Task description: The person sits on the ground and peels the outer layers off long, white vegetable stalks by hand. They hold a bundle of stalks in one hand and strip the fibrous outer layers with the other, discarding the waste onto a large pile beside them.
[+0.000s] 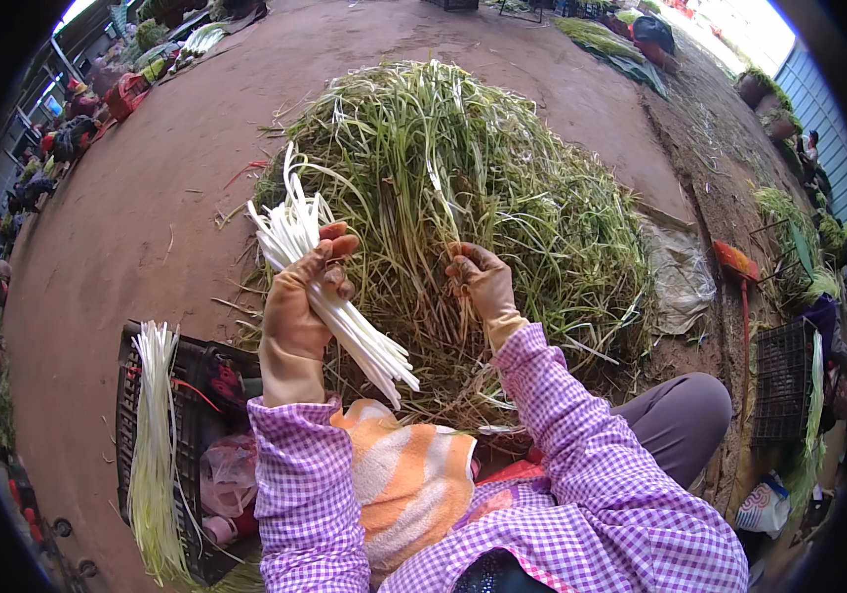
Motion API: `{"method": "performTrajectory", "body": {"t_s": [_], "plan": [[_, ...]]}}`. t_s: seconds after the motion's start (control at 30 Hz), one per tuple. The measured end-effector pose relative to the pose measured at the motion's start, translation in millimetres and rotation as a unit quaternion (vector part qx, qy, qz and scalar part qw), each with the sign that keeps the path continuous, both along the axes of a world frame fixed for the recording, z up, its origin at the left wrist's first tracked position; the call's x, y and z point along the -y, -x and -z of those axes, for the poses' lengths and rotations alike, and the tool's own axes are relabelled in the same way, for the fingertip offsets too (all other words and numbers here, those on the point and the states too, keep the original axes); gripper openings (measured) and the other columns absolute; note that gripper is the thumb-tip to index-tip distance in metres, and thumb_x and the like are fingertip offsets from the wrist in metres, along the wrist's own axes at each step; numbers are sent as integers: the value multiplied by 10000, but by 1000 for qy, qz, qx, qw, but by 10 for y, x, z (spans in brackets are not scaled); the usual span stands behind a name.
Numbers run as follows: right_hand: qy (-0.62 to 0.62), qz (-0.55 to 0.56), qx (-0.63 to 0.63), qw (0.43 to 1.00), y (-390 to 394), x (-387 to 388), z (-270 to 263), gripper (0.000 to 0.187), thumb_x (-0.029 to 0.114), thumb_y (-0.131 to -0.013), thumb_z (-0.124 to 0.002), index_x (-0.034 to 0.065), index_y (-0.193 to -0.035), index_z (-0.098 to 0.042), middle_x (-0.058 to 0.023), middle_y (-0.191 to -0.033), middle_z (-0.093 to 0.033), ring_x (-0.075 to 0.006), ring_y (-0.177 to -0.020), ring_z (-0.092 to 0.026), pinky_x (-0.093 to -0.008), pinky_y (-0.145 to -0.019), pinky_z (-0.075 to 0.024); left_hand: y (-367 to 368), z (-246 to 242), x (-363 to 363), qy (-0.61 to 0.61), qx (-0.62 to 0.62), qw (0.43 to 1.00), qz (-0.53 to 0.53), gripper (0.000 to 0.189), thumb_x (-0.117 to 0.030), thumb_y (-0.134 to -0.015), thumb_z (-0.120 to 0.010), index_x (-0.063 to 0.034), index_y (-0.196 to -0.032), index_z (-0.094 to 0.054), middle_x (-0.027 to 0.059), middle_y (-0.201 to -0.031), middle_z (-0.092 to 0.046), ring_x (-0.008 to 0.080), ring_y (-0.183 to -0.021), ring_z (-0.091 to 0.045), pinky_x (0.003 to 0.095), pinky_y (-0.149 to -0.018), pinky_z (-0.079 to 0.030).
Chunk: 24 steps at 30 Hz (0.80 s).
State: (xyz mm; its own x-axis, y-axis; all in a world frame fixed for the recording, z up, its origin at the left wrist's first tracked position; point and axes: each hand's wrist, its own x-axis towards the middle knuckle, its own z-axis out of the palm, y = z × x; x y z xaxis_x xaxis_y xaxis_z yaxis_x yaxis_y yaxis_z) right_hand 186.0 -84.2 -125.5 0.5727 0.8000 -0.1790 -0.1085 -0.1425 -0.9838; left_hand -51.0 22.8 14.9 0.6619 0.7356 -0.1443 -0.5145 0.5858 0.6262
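Observation:
A bundle of long white leafy-vegetable stalks [364, 337] lies slanted in my left hand [303, 304], held between thumb and palm, some fingertips apart. My right hand [484, 285], thumb and fingers pinched together, holds a thin stalk [436, 178] at the near side of a large heap of green and yellowish stalks [542, 200]. Both hands look stained with soil. An orange and white striped towel [408, 482] covers my lap. More pale stalks [153, 445] lie over the edge of a black plastic crate [127, 415] at my left.
Plastic bags [229, 474] sit in the left crate. On the right are a flattened plastic sheet [679, 278], an orange-headed broom [736, 261], another black crate [779, 385] and a white bag [764, 508]. Other people and vegetable piles line the far edges.

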Motion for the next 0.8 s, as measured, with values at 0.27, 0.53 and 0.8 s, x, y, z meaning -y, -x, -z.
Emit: {"method": "performTrajectory", "body": {"t_s": [0.27,0.53,0.8], "plan": [[-81,-174,-232,953,-109,868,-509,322,164,-960,-615,22,-1250,-615,-65,-841,-711,-94,-664,-660,-199,-503,-498,-548,132,554,-64,-367,928,-9,239,-210,-959,-627,-48,-1121,-694,63,-995,-721,100,-627,-547,259,-567,-537],[-126,-186,-178,958,281,1340,-735,320,141,-923,-674,10,-1211,-628,-85,-1019,-716,-140,-869,-701,-243,-604,-567,-604,184,552,-96,-425,900,-12,220,-221,-952,-636,-100,-1117,-716,35,-907,-729,96,-632,-560,247,-585,-518],[14,-170,-101,980,363,988,-447,180,131,-885,-716,30,-1028,-679,-46,-851,-704,-90,-657,-606,-245,-578,-538,-468,109,618,-119,-489,863,-38,242,-172,-925,-664,-89,-1148,-707,68,-951,-726,106,-616,-568,245,-554,-529]]}}
